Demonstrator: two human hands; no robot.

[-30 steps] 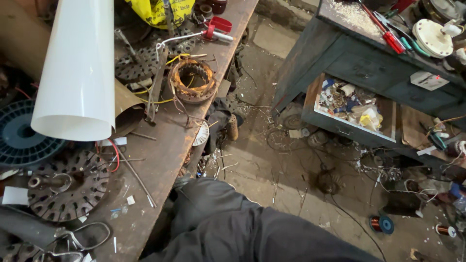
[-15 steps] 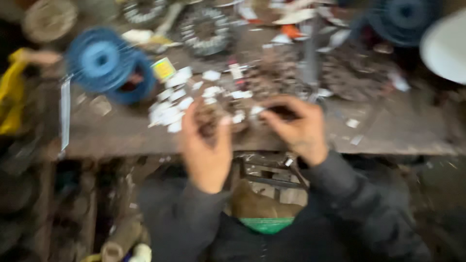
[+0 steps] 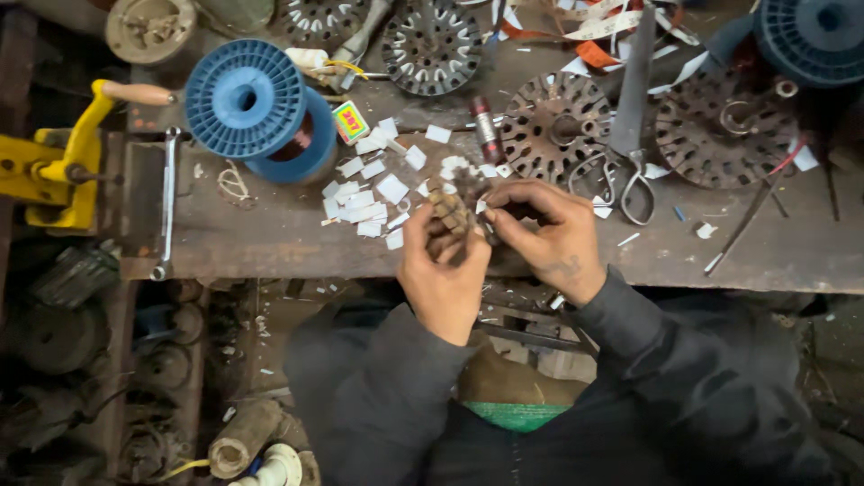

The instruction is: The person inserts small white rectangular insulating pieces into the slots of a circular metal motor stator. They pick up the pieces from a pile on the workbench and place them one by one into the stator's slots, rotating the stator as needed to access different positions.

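My left hand (image 3: 441, 270) grips a small rusty brown slotted motor core (image 3: 450, 209) over the front edge of the wooden workbench (image 3: 270, 238). My right hand (image 3: 544, 236) pinches at the core's right side, fingers curled; what sits between its fingertips is too small to tell. A scatter of small white paper slips (image 3: 373, 193) lies just left of the core. Both dark sleeves reach up from the bottom.
A blue wire spool (image 3: 247, 101) with copper wire stands at the left. Round slotted stator plates (image 3: 553, 121) and scissors (image 3: 625, 175) lie to the right, a small red cylinder (image 3: 486, 126) behind the hands. A yellow tool (image 3: 54, 171) and a long wrench (image 3: 166, 202) sit far left.
The view swung from the bench end and floor to straight down on the bench. Since half a second ago both hands stay on the core, and the picture has sharpened.
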